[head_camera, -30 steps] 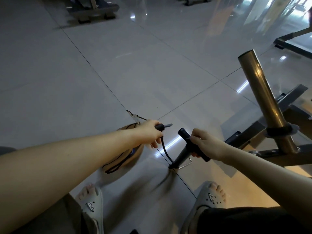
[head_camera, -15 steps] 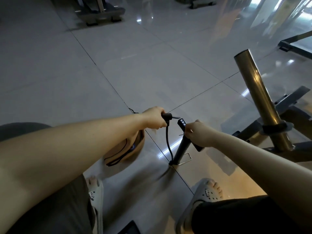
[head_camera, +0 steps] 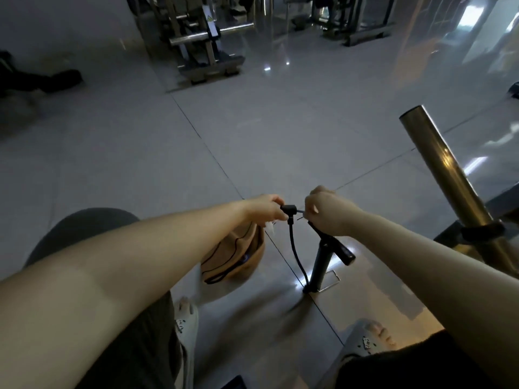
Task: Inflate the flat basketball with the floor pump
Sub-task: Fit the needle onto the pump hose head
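Observation:
A flat orange basketball [head_camera: 238,256] lies crumpled on the tiled floor under my left forearm. The black floor pump [head_camera: 320,265] stands just right of it, its T-handle [head_camera: 344,252] partly free. A black hose [head_camera: 293,248] rises from the pump's base to a nozzle head [head_camera: 289,209]. My left hand [head_camera: 264,209] is closed on that nozzle head. My right hand [head_camera: 328,211] meets it from the right, fingertips pinched at the thin needle tip, above the pump's handle.
A slanted brass-coloured metal tube [head_camera: 446,181] on a dark machine frame stands close on the right. Gym machines [head_camera: 202,37] line the far floor. My feet in pale sandals [head_camera: 186,324] rest near the bottom edge, a second sandal [head_camera: 365,338] to the right.
My right hand has left the pump handle and moved up to the nozzle's needle tip. My left hand kept the nozzle head and lifted slightly. The view has tilted upward.

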Motion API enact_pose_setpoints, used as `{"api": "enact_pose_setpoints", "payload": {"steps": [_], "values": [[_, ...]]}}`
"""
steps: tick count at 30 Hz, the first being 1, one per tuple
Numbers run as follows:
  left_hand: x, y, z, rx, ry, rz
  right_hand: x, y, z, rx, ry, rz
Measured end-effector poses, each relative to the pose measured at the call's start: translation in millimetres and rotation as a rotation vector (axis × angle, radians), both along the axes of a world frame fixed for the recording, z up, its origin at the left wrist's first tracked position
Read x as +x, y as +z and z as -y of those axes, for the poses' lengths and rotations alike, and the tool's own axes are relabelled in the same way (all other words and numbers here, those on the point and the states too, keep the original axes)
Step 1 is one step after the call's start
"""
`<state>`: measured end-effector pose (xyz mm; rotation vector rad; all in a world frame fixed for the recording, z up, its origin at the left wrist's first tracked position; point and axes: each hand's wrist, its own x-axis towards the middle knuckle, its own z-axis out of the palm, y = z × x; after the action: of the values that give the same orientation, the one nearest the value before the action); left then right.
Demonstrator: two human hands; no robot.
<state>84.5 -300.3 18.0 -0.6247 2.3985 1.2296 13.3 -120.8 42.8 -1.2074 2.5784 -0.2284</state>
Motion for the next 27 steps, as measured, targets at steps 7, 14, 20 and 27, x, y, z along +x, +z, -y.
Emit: {"api": "enact_pose_setpoints", "payload": {"steps": [7, 14, 20, 27], "values": [[5, -16, 24, 0.127, 0.142, 0.01, 16, 5, 41, 0.02, 0.101, -0.016], [-8, -65, 71, 0.469, 0.17, 0.024, 4, -38, 82, 0.011, 0.163, 0.069], [-1, -132, 103, 0.418, 0.392, -0.113, -8, -81, 132, 0.347, 0.105, -0.011], [50, -211, 82, -0.51, 0.036, -0.031, 14, -146, 131, 0.451, 0.045, 0.066]]}}
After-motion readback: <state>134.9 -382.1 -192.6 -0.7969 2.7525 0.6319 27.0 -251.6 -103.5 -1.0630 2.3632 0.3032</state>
